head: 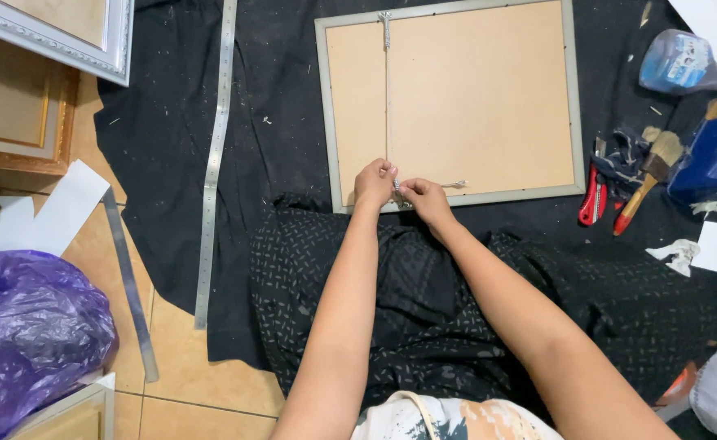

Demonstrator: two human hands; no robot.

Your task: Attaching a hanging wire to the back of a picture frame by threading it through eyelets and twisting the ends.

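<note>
Both hands (399, 189) pinching cord (388, 106), frame back (472, 98), blue bottle (684, 63)

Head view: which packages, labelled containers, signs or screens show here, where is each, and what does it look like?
Clear plastic bottle: top right on the black cloth, lying on its side, bluish, with a pale label.
Purple plastic bag: lower left on the tiled floor, bulging, crumpled, glossy.
No signs or screens in view.
</note>
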